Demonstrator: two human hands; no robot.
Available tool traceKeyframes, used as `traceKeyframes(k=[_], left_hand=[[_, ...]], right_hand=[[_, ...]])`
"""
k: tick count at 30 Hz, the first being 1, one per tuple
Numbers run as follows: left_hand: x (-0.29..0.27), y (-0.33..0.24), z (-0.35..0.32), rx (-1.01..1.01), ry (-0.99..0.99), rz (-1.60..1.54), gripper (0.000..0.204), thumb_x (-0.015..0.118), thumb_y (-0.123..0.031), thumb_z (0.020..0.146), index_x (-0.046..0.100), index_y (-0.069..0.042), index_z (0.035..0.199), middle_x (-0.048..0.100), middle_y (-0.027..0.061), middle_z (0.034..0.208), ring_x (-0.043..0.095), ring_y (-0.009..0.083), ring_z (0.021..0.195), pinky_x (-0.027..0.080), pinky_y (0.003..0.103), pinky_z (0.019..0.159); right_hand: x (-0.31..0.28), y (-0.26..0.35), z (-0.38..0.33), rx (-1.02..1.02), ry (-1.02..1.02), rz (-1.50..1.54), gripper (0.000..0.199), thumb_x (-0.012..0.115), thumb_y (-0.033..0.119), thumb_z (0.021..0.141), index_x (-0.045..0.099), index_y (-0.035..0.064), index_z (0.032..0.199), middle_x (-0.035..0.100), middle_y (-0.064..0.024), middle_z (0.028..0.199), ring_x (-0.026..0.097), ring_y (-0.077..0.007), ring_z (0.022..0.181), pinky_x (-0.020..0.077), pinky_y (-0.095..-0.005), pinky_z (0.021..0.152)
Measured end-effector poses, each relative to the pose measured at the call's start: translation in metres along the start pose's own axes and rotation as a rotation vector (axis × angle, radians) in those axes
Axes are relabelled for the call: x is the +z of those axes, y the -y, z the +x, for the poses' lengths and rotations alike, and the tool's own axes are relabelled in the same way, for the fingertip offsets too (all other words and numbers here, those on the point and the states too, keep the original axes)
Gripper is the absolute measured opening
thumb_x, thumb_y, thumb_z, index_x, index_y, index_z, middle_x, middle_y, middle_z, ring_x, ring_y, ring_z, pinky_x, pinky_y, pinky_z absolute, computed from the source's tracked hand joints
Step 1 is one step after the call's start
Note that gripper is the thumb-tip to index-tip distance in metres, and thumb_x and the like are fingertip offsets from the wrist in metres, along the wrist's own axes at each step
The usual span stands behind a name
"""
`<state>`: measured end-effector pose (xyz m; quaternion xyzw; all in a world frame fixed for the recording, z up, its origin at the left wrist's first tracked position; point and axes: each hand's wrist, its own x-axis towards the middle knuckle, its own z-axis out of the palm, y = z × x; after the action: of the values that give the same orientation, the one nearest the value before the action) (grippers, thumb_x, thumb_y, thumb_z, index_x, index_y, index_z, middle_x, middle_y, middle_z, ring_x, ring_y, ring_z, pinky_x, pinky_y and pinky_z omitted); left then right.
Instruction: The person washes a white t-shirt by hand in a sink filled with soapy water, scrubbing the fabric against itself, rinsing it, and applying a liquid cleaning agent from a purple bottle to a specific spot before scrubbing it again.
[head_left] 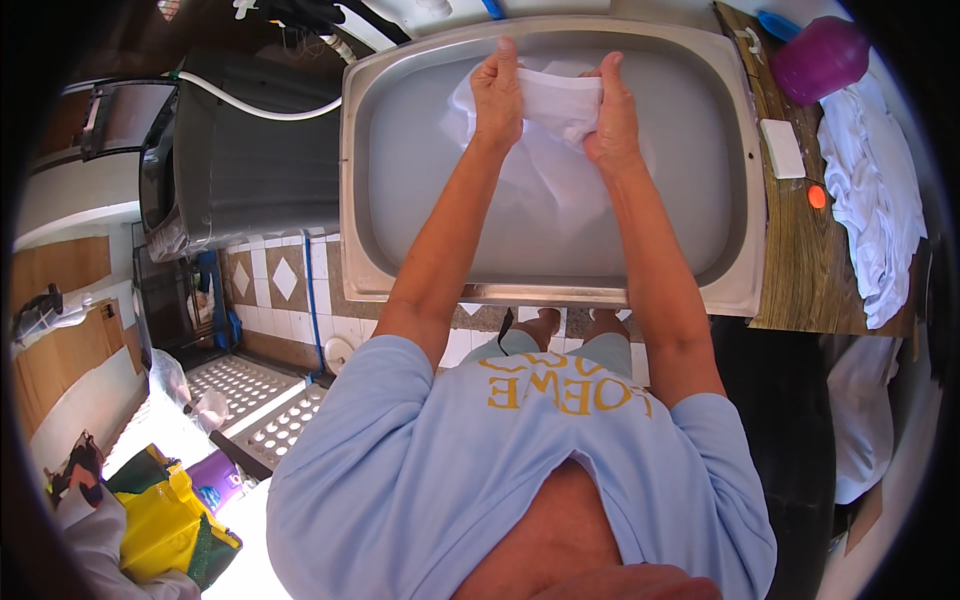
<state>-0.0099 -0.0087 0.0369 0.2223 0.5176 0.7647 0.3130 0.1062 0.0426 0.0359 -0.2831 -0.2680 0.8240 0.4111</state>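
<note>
A white wet cloth garment (560, 105) is stretched between my two hands over the far half of a metal sink (752, 200). Its upper band is held taut above the water, while the rest spreads under the cloudy grey water (430, 200). My left hand (496, 98) grips the garment's left side with the thumb pointing up. On the other side my right hand (614, 112) is closed on the cloth, its thumb also raised. The fingers behind the cloth are partly hidden. What kind of garment it is I cannot make out.
On the wooden counter (800, 270) at the right lie white clothes (875, 190), a white block (783, 148), an orange cap (817, 196) and a purple container (822, 60). Left of the sink stands a dark appliance (255, 150) with a white hose (255, 108). A yellow-green bag (165, 520) sits lower left.
</note>
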Motion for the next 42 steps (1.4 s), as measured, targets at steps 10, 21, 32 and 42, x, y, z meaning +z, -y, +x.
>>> traceKeyframes(k=[10,21,32,42], left_hand=[[0.002,0.005,-0.009,-0.109,0.26,0.383,0.029,0.067,-0.034,0.086,0.057,-0.01,0.071,0.051,-0.0069,0.062,0.043,0.0031,0.054,0.031,0.019,0.046],[0.025,-0.007,-0.019,-0.385,0.529,0.029,0.03,0.058,-0.032,0.092,0.066,-0.005,0.102,0.064,-0.0002,0.091,0.056,0.0069,0.081,0.044,0.023,0.073],[0.036,0.0,-0.02,-0.461,0.515,0.089,0.03,0.056,-0.037,0.092,0.067,-0.009,0.088,0.058,-0.0074,0.074,0.045,0.0006,0.063,0.035,0.019,0.054],[0.044,-0.008,-0.029,-0.501,0.575,0.05,0.025,0.063,-0.027,0.089,0.066,-0.004,0.099,0.064,-0.0004,0.087,0.056,0.0064,0.077,0.045,0.022,0.069]], right_hand=[[-0.018,0.014,0.015,-0.158,0.072,0.038,0.01,0.066,0.008,0.075,0.056,0.0102,0.077,0.053,0.0011,0.071,0.051,-0.0097,0.064,0.042,-0.0245,0.059],[-0.051,0.067,-0.006,-0.183,0.176,-0.029,0.009,0.064,0.013,0.08,0.057,0.0071,0.082,0.055,0.0004,0.076,0.052,-0.0089,0.072,0.0416,-0.0227,0.066],[-0.062,0.086,-0.015,-0.095,0.132,-0.145,0.009,0.064,0.012,0.079,0.055,0.01,0.078,0.055,0.0036,0.072,0.051,-0.0066,0.069,0.0397,-0.0209,0.064],[-0.066,0.093,-0.011,-0.068,0.166,-0.141,0.009,0.063,0.011,0.079,0.054,0.0096,0.076,0.055,0.0033,0.071,0.05,-0.0062,0.067,0.039,-0.0204,0.063]])
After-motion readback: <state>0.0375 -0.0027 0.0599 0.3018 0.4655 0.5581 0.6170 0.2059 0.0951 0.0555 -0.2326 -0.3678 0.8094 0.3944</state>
